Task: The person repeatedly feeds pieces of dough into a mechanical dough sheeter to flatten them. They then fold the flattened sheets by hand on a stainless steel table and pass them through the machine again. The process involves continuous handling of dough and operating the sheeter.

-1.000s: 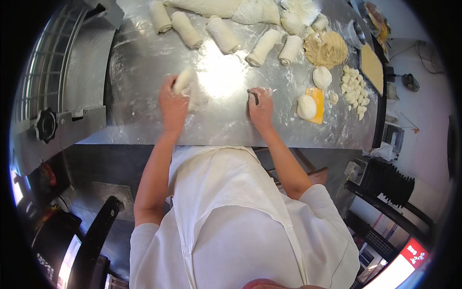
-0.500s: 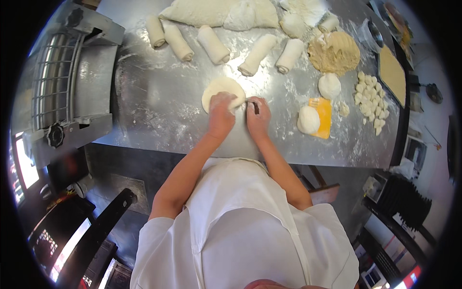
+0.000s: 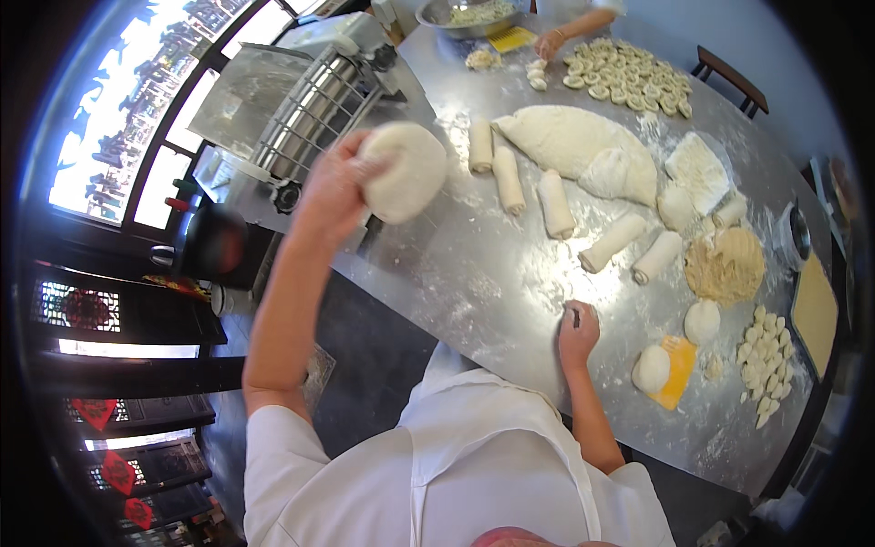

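Observation:
My left hand [image 3: 333,187] grips a flat, round disc of pale dough [image 3: 410,178] by its left edge. It is lifted off the table, beside the metal roller machine [image 3: 314,100]. Near the table's front edge, my right hand [image 3: 579,339] rests on the floury steel with its fingers curled in. A dark gap shows between thumb and fingers; whether anything is inside is hidden. Beyond that hand lie several dough rolls, among them a middle one [image 3: 556,205]. To its right a white dough ball [image 3: 651,369] sits on a yellow scraper [image 3: 678,374], with another ball [image 3: 702,322] behind.
A large dough slab [image 3: 556,141] lies further back. On the right are a flattened brown dough mass [image 3: 726,266], small dough pieces [image 3: 766,360] and a tray [image 3: 814,314]. At the far end, another person's hand [image 3: 549,44] works beside shaped dough pieces [image 3: 633,77] and a metal bowl [image 3: 467,18].
My left hand has raised the dough disc off the table and carried it left to the roller machine. My right hand stays on the table, curled. The view has turned left.

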Motion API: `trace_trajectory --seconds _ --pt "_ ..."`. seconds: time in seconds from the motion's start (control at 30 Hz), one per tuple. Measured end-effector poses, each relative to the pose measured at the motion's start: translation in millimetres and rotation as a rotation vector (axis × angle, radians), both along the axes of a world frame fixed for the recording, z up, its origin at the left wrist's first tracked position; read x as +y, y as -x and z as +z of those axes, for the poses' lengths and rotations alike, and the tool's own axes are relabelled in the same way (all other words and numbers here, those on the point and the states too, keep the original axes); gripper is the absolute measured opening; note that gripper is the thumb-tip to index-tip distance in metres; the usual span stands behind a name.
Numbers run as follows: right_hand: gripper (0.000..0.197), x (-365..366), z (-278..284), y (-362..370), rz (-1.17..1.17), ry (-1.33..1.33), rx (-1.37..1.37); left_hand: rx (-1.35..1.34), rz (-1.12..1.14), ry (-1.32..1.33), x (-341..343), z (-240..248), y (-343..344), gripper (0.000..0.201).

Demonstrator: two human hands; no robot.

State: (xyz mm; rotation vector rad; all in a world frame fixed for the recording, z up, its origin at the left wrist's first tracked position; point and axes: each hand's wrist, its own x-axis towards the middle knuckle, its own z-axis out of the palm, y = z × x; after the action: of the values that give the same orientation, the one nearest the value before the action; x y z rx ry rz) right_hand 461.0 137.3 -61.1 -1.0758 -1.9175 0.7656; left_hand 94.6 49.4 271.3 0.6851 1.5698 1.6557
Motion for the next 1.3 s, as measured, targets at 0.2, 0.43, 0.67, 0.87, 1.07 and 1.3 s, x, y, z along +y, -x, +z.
trace_trajectory --seconds 0.2,0.43,0.67,0.87,1.07,1.3 --pt "0.012 -1 5 5 -0.031 -0.046 -0.047 0.264 -0.073 -0.095 -31 132 161 0.038" --pt "0.013 -5 5 18 -0.124 -0.092 -0.174 0.506 0.109 0.082 -24 139 298 0.039" --pt "0.016 -12 6 42 -0.198 0.078 -0.164 0.370 0.068 0.258 -15 79 372 0.036" --pt "0.018 -5 30 135 0.151 0.212 -0.007 0.964 0.257 0.398 -41 39 424 0.036" --pt "0.018 34 71 290 0.450 0.680 0.321 0.888 0.090 0.072 -64 65 288 0.035" --pt "0.041 55 58 467 0.916 0.542 0.404 0.528 -0.336 0.026 -127 28 115 0.022"
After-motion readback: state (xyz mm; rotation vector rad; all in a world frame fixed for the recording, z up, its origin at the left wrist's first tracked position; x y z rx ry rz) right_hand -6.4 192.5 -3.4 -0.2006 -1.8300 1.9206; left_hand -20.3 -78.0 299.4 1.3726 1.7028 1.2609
